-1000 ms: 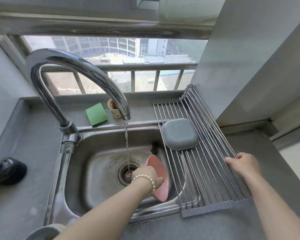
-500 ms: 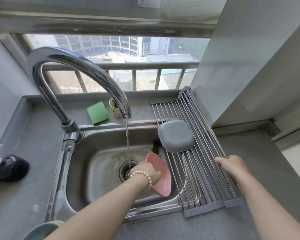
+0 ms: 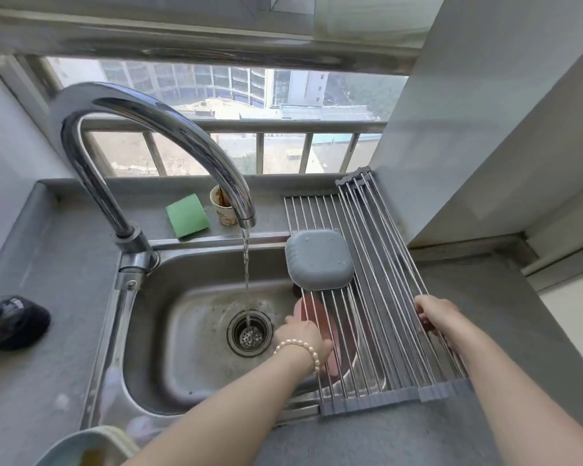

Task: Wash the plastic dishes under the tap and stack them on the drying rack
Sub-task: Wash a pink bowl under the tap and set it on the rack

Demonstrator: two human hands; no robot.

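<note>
Left hand grips the pink dish beneath the drying rack, whose rods its right-hand fingers clench; grey dish sits atop.

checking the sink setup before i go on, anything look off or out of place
The roll-up metal drying rack now lies over the pink plastic dish the left hand holds in the sink, trapping it beneath the bars. The right hand grips the rack. Tap water runs straight down the drain.

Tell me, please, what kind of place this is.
Most likely a home kitchen in a high-rise flat: a steel sink with a running tap, a roll-up drying rack, and tall buildings outside the window.
</note>
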